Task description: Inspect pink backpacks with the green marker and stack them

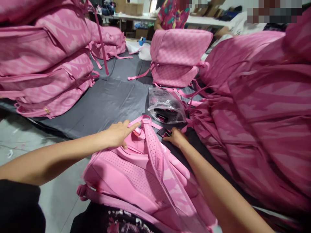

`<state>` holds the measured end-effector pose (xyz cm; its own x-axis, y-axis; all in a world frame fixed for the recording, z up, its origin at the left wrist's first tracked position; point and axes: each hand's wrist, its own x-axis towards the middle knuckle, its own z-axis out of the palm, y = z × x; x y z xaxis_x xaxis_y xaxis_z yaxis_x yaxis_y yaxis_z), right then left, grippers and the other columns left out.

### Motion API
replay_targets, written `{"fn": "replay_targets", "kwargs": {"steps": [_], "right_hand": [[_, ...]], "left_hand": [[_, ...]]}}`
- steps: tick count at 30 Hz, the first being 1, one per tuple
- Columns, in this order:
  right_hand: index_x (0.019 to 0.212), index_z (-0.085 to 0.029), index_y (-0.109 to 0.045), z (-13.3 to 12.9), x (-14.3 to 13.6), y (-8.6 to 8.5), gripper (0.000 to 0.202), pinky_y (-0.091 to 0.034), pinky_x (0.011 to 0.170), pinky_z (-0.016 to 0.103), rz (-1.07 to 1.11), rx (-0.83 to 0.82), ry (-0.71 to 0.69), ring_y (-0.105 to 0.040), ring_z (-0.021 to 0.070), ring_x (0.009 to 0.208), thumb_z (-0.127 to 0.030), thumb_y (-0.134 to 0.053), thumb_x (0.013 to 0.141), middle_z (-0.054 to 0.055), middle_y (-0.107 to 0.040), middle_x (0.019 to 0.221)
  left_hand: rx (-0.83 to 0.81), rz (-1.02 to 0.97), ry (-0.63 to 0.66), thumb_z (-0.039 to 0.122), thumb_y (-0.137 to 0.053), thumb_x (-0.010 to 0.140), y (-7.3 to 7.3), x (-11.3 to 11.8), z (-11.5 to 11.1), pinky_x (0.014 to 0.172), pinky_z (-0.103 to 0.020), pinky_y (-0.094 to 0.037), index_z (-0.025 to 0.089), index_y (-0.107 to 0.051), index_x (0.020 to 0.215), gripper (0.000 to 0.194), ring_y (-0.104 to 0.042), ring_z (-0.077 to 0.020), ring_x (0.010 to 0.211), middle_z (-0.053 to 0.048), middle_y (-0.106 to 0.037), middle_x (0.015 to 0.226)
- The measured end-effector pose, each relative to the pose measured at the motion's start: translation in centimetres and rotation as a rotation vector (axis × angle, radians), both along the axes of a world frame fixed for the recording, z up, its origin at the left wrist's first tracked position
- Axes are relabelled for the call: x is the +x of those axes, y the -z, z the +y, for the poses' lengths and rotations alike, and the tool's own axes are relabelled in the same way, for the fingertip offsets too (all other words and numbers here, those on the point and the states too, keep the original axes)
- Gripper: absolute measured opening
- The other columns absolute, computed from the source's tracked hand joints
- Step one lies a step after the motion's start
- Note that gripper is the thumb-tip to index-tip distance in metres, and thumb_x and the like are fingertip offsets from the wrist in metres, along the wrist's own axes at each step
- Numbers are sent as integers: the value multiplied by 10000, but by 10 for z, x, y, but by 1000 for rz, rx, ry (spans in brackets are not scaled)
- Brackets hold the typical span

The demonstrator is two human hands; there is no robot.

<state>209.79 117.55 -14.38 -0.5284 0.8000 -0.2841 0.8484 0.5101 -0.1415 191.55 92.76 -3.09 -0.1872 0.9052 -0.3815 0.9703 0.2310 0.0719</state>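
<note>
A pink backpack lies at the table's near edge, its dotted back panel and straps facing up. My left hand rests at its top, by the carry loop, fingers spread. To the right of the loop, my right hand has its fingers closed on a small black item, possibly a tag. Just beyond sits a clear plastic bag with dark items inside.
Stacked pink backpacks stand at left and right. A checkered pink backpack is upright across the dark-covered table, before a person in a patterned shirt. Another person is at the back right.
</note>
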Motion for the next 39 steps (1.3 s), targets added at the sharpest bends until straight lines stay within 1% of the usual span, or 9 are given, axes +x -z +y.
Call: {"fn": "replay_targets", "kwargs": {"steps": [4, 11, 14, 18, 22, 29, 31, 34, 39], "right_hand": [[1103, -154, -591, -13, 5, -15, 488, -391, 591, 273, 12, 42, -2, -665, 247, 827, -360, -795, 712, 107, -706, 954], [969, -201, -641, -40, 34, -86, 217, -362, 647, 304, 278, 234, -25, -659, 265, 861, -388, -547, 912, 111, -713, 878], [906, -186, -655, -37, 35, -85, 127, -380, 632, 277, 424, 91, 40, -645, 226, 806, -298, -623, 855, 73, -697, 809], [881, -141, -637, -26, 16, -56, 156, -411, 510, 227, 431, -103, 113, -539, 106, 509, -295, -622, 901, -23, -613, 629], [893, -129, -619, -15, -9, -43, 226, -466, 498, 199, 427, -172, 150, -517, 60, 507, -346, -602, 954, -48, -589, 690], [756, -158, -576, -30, -4, -92, 183, -357, 472, 210, 571, -109, 113, -504, 102, 476, -289, -625, 874, -63, -484, 503], [728, -189, -529, -58, 4, -113, 261, -332, 480, 206, 673, -77, 59, -486, 103, 495, -395, -621, 857, -67, -473, 511], [656, -201, -488, -111, 9, -135, 318, -304, 493, 211, 769, -120, -241, -449, 99, 497, -430, -604, 842, -54, -483, 535], [734, -184, -617, -164, -10, -142, 198, -285, 552, 220, 293, -86, -593, -577, 121, 610, -165, -493, 888, 17, -651, 674]], "left_hand": [[12, 90, -21, 231, -793, 710, 6, 4, 2, 813, -373, -483, 348, 35, 1563, 1194, -569, -324, 1078, -205, -370, 1456], [213, 11, -26, 296, -707, 812, 12, 2, -13, 873, -345, -468, 333, -43, 1556, 998, -536, -283, 1150, -140, -359, 1509], [259, -6, -74, 302, -667, 845, 12, 6, -21, 894, -359, -469, 297, -100, 1555, 910, -527, -283, 1166, -130, -371, 1510], [293, -4, -78, 285, -679, 824, 12, 11, -24, 910, -368, -482, 280, -165, 1546, 886, -537, -281, 1162, -123, -405, 1487], [315, 0, -88, 276, -690, 805, 14, 11, -23, 911, -366, -493, 291, -188, 1539, 889, -556, -268, 1146, -118, -430, 1475], [305, -79, -112, 218, -686, 799, 14, 6, -20, 971, -399, -473, 295, -172, 1552, 915, -528, -290, 1203, -118, -367, 1535], [308, -144, -116, 184, -681, 784, 13, 4, -19, 1012, -421, -450, 296, -159, 1559, 941, -506, -306, 1243, -106, -335, 1560], [400, -333, -156, 212, -636, 819, 16, 1, -25, 1147, -445, -333, 273, -180, 1562, 874, -378, -305, 1399, -86, -251, 1612], [640, -644, -420, 498, -470, 925, 39, -1, -74, 1221, -440, -225, 146, -183, 1561, 782, -261, -264, 1486, -132, -221, 1624]]}}
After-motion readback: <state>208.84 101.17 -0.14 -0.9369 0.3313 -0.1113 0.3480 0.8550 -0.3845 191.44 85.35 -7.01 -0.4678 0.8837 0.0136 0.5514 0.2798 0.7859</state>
